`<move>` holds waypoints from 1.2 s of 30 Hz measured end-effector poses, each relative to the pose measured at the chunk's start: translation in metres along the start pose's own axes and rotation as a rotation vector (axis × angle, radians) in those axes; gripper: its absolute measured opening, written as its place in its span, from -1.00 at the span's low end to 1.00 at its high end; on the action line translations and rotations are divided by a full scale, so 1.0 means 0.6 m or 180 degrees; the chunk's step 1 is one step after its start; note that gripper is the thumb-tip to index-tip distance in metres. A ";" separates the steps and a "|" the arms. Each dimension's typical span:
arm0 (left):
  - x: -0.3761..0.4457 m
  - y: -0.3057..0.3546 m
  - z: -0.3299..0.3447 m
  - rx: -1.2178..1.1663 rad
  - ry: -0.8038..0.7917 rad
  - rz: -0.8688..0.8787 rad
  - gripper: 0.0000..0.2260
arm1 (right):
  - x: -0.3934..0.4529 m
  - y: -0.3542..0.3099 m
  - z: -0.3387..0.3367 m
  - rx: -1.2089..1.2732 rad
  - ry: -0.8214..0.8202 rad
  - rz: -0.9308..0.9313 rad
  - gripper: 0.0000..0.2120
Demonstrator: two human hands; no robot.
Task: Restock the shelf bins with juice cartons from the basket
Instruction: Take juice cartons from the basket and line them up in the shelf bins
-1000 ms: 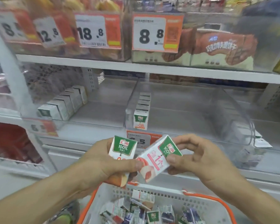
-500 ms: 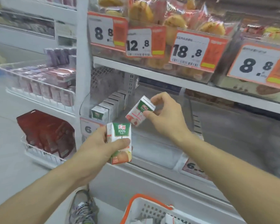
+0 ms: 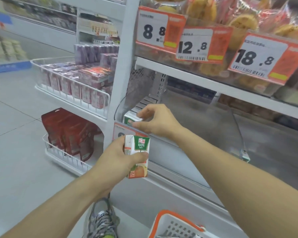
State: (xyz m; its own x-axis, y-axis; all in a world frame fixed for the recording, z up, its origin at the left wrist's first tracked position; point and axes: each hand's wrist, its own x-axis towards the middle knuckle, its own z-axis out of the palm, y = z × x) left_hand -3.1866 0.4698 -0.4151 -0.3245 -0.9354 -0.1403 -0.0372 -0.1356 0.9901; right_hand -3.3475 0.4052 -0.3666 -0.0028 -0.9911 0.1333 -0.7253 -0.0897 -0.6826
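Note:
My left hand [image 3: 118, 152] grips a small white juice carton [image 3: 137, 157] with a green top label and orange fruit print, held upright below the shelf's front edge. My right hand [image 3: 156, 120] reaches into the clear shelf bin [image 3: 213, 127] and pinches a second carton [image 3: 131, 118] at the front of a row of cartons [image 3: 145, 101] along the bin's left side. The white basket with an orange rim [image 3: 175, 224] shows at the bottom edge; its contents are hidden.
Price tags reading 8.8, 12.8 and 18.8 hang on the upper shelf [image 3: 196, 74] with wrapped pastries. A white upright post [image 3: 120, 66] stands left of the bin. Side racks hold purple boxes [image 3: 79, 79] and red pouches [image 3: 70, 133]. My shoe [image 3: 101, 220] rests on the grey floor.
My right hand has moved down and left with its carton to the front of the row in the bin. The view has swung further left. My left hand keeps its carton.

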 end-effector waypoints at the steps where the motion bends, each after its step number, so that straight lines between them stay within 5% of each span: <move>1: 0.000 -0.002 -0.001 -0.0022 0.0009 -0.0011 -0.75 | 0.006 0.002 0.010 -0.0070 -0.0093 0.0018 -0.77; 5: -0.002 -0.002 -0.001 -0.0143 -0.0009 -0.0036 -0.76 | 0.002 0.003 0.010 0.0067 -0.0335 0.0215 -0.81; 10: -0.011 0.014 0.023 -0.0275 -0.0200 -0.0035 -0.76 | -0.086 0.001 -0.066 0.0418 0.0089 -0.0034 -0.76; 16: -0.031 0.041 0.096 -0.0377 -0.1046 -0.0184 -0.82 | -0.245 0.027 -0.150 0.0250 -0.0647 0.0050 -0.62; 25: -0.068 0.066 0.247 0.0455 -0.2092 0.0281 -0.57 | -0.389 0.091 -0.219 0.0696 0.0014 0.0255 -0.73; 28: -0.074 0.075 0.290 0.0346 -0.1758 0.0703 -0.59 | -0.426 0.117 -0.256 0.0633 0.0355 0.0230 -0.70; 31: -0.048 0.066 0.310 0.0116 -0.0762 0.1245 -0.66 | -0.441 0.154 -0.290 0.0688 0.1203 0.0335 -0.68; 33: -0.028 0.053 0.315 0.0813 -0.0408 0.1519 -0.60 | -0.432 0.175 -0.308 0.0741 0.1639 0.0399 -0.65; 36: -0.021 0.026 0.333 0.1835 -0.0691 0.1654 -0.36 | -0.406 0.202 -0.320 0.0173 0.1717 0.0539 -0.63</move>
State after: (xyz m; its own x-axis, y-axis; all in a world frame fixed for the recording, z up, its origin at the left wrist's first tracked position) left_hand -3.3718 0.5445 -0.3960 -0.6087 -0.7402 0.2858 -0.2937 0.5448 0.7854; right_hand -3.5669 0.6549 -0.3441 -0.4777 -0.8026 0.3572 -0.6477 0.0471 -0.7604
